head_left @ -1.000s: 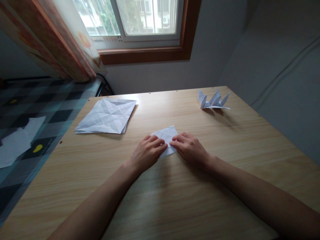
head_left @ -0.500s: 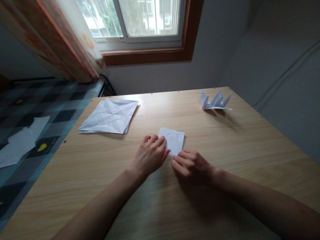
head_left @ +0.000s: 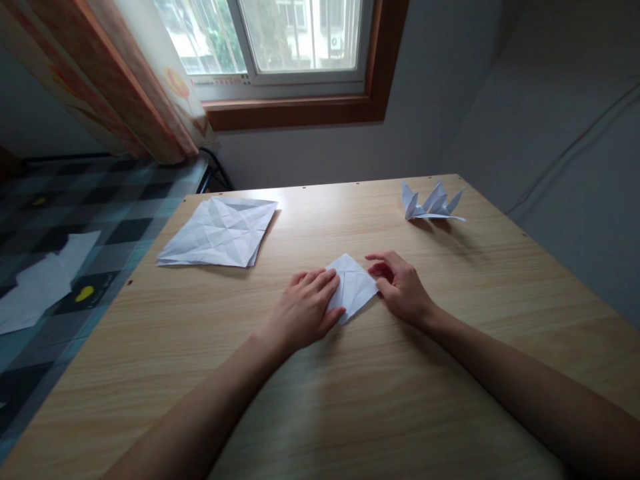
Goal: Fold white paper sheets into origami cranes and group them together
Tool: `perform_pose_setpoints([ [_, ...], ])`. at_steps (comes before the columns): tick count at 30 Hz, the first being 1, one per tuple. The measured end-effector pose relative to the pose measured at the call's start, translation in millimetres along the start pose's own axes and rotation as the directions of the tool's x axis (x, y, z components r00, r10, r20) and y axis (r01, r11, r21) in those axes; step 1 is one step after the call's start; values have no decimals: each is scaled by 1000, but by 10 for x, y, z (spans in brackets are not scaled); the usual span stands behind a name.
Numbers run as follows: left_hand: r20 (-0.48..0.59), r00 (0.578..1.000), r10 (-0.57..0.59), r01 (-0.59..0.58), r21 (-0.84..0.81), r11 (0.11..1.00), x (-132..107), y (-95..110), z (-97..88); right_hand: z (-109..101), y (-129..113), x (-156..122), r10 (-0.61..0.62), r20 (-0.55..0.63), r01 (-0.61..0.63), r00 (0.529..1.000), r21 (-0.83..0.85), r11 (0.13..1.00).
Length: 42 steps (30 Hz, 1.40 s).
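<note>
A small folded white paper (head_left: 356,285) lies flat near the middle of the wooden table (head_left: 350,400). My left hand (head_left: 306,310) rests on its left part, fingers stretched out and pressing it down. My right hand (head_left: 400,285) sits at the paper's right corner, its fingers curled and the fingertips touching the paper's edge.
A creased, unfolded white sheet (head_left: 220,232) lies at the table's far left. A finished white paper figure with pointed wings (head_left: 433,203) stands at the far right. A bed with a checked cover (head_left: 60,253) and loose white paper (head_left: 40,280) adjoins the left edge. Walls and a window (head_left: 280,40) lie beyond.
The folded paper has turned so one corner points away from me. My right hand moved from the paper's near edge up to its right corner. My left hand stayed on the paper.
</note>
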<state>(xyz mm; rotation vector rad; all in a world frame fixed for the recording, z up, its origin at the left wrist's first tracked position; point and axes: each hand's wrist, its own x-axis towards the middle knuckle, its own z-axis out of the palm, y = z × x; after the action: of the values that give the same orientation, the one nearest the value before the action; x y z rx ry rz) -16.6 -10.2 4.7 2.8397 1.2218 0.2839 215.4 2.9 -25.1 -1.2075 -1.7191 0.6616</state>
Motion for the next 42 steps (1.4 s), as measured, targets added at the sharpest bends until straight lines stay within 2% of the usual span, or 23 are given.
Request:
perform_pose_setpoints([
  [4,36,999,14,-12,-50,999,-15,-49,22,-23,64,23,2,77,-23,997,266,964],
  [7,73,997,14,-9,-65,998,-22,-73,21,-93,84,56,-29,174,-33,984,340,940],
  [10,102,995,19,-11,-79,997,-21,-84,10,-183,93,97,-80,293,-26,953,339,940],
  [13,122,992,16,-6,-85,996,-17,-88,3,-235,86,113,-118,352,15,929,283,959],
  [16,115,993,16,-5,-89,996,-16,-85,5,-212,50,94,-69,365,9,929,164,986],
  [19,98,995,20,-10,-99,995,-13,-69,4,-116,-15,72,-8,278,2,961,21,1000],
  [22,81,997,17,-8,-109,994,-5,-38,-2,3,-80,70,-46,183,70,982,-125,990],
  [25,67,998,12,-4,-113,994,2,-5,-9,82,-125,60,-153,151,194,977,-312,930],
  [29,70,998,3,5,-107,994,5,16,-12,108,-203,-45,-264,252,361,931,-531,766],
  [32,68,998,3,4,-99,995,-2,11,4,130,-304,-189,-313,359,470,879,-544,695],
  [35,51,999,12,-7,-94,996,-11,0,28,165,-387,-308,-394,431,570,811,-435,697],
  [37,47,999,17,-13,-90,996,-14,-7,35,168,-394,-331,-452,430,609,781,-366,704],
  [39,56,998,18,-13,-87,996,-13,-12,31,140,-354,-301,-490,404,624,773,-344,701],
  [41,71,997,16,-10,-88,996,-11,-15,23,83,-282,-236,-492,378,615,784,-371,696],
  [42,76,997,16,-9,-89,996,-9,-16,18,51,-242,-201,-465,367,589,805,-407,698],
])
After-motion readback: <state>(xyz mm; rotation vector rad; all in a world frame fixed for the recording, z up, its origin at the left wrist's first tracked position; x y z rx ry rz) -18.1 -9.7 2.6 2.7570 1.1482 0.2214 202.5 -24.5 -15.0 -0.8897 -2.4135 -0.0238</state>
